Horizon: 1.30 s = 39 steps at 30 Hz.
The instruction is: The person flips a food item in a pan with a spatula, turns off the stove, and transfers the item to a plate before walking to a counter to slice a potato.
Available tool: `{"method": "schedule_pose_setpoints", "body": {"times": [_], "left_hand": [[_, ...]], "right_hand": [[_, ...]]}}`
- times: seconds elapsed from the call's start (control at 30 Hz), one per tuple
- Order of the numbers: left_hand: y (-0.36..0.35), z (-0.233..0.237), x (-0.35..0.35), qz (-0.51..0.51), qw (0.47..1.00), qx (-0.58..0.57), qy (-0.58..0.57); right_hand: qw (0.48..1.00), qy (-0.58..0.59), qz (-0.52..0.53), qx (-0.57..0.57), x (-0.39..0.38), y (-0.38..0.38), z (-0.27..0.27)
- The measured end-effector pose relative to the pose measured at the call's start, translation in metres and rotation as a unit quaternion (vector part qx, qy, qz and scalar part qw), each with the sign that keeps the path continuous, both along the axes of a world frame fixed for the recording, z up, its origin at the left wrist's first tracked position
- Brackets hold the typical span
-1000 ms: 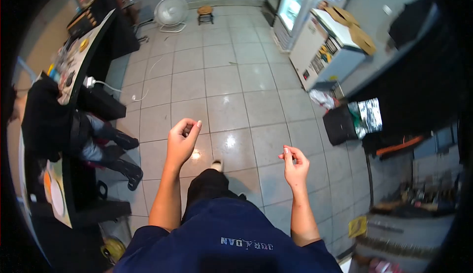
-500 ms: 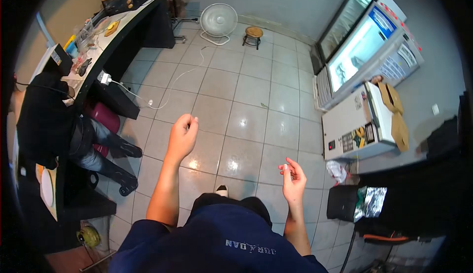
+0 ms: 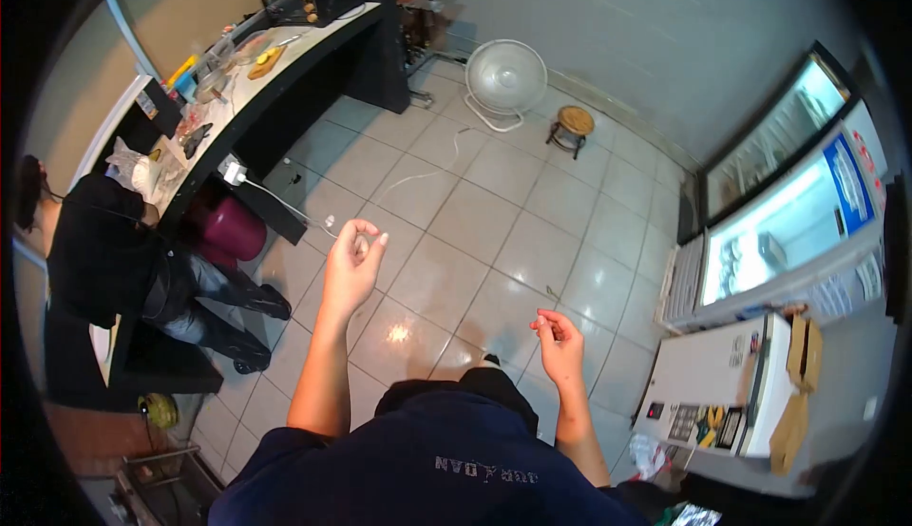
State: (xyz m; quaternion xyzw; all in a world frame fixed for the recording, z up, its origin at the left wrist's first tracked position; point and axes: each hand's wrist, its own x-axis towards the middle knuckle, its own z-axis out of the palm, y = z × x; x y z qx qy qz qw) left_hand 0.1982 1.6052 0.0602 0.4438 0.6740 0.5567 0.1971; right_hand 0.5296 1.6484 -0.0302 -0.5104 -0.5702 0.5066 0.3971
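- We find the left hand (image 3: 351, 267) raised over the tiled floor (image 3: 494, 212). Its fingers are curled, with thumb and forefinger tips close together. We cannot tell whether they touch or pinch anything.
- We find the right hand (image 3: 560, 341) lower and well apart from the left. Its thumb and forefinger are pressed together in a pinch, but what sits between them is too small to identify.
- The white cable (image 3: 418, 179) lies on the floor. It runs from a white plug block (image 3: 233, 172) at the counter (image 3: 294, 60) towards the fan (image 3: 505, 77). Its near stretch appears just beside the left fingertips.
- The dark blue shirt (image 3: 427, 459) carries white lettering, seen inverted. We cannot read it with certainty.
- The display fridge (image 3: 788, 231) bears a blue panel, and the white chest freezer (image 3: 712, 388) bears coloured stickers. Both are too small to read.
- Another person (image 3: 104, 250) sits at the counter beside a maroon stool (image 3: 233, 229).
- A small round stool (image 3: 574, 122) stands next to the fan.
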Motion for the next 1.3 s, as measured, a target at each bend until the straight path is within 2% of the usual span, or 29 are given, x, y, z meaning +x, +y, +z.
{"method": "schedule_pose_setpoints", "body": {"times": [0.2,0.3,0.43,0.57,0.63,0.8,0.93,1.13,1.2,1.27,1.3], "left_hand": [[0.055,0.026,-0.024,0.088,0.996,-0.030,-0.009],[0.087,0.014,-0.057,0.136,0.990,0.002,-0.021],[0.147,-0.015,-0.125,0.159,0.986,0.050,-0.026],[0.209,-0.025,-0.207,0.162,0.985,0.049,-0.041],[0.235,-0.018,-0.242,0.171,0.982,0.045,-0.061],[0.301,0.000,-0.317,0.167,0.983,0.054,-0.054],[0.340,-0.002,-0.363,0.192,0.978,0.039,-0.074],[0.396,-0.025,-0.447,0.284,0.957,0.011,-0.054],[0.417,-0.019,-0.483,0.325,0.945,0.007,-0.038],[0.429,-0.015,-0.507,0.369,0.927,0.007,-0.063],[0.436,-0.009,-0.518,0.379,0.921,0.037,-0.078]], "right_hand": [[0.993,-0.039,0.107,0.020,-0.051,0.146,0.045],[0.985,-0.042,0.168,0.017,-0.097,0.200,0.043],[0.972,-0.030,0.231,0.040,-0.164,0.273,0.018],[0.970,-0.002,0.241,0.022,-0.237,0.334,0.010],[0.965,-0.047,0.259,-0.004,-0.273,0.368,0.025],[0.964,-0.033,0.263,0.001,-0.352,0.448,0.043],[0.966,-0.002,0.256,-0.015,-0.416,0.500,0.025],[0.932,0.008,0.355,-0.067,-0.536,0.598,-0.010],[0.919,0.014,0.390,-0.057,-0.589,0.642,-0.022],[0.898,-0.003,0.440,-0.001,-0.627,0.673,-0.023],[0.892,-0.005,0.451,0.000,-0.652,0.685,-0.010]]}}
